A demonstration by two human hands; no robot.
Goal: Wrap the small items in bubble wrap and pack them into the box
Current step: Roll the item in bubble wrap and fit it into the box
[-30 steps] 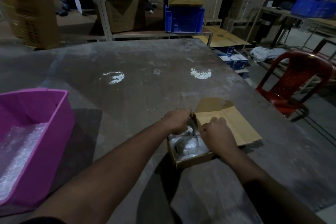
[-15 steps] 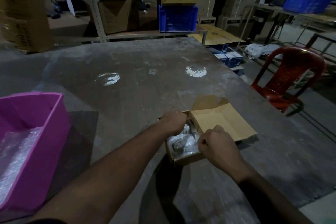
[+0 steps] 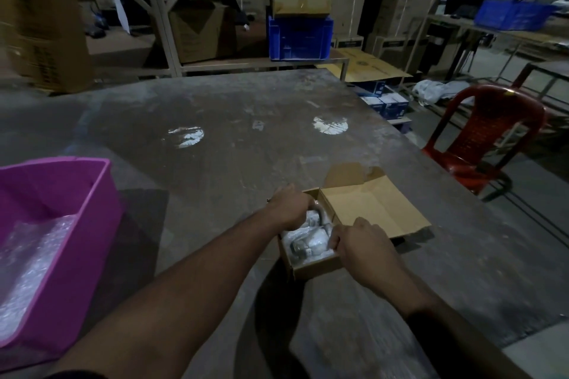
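A small open cardboard box (image 3: 317,269) stands on the grey table near the front, its lid (image 3: 372,209) folded back to the right. Inside lie bubble-wrapped items (image 3: 311,241), pale and shiny. My left hand (image 3: 289,206) reaches over the box's far left corner with its fingers curled down into the box onto the wrapped items. My right hand (image 3: 360,243) is at the box's right side, fingers curled at the edge of the wrapped bundle. Exactly what the fingertips of either hand hold is hidden.
A pink plastic bin (image 3: 61,243) holding bubble wrap (image 3: 27,264) sits at the table's left front. A red plastic chair (image 3: 483,144) stands off the table's right edge. Shelving, cardboard boxes and a blue crate (image 3: 298,37) lie beyond the far edge.
My right hand has slid from the lid hinge down to the box's right front, and more of the wrapped items shows. My left hand stays at the far left corner.
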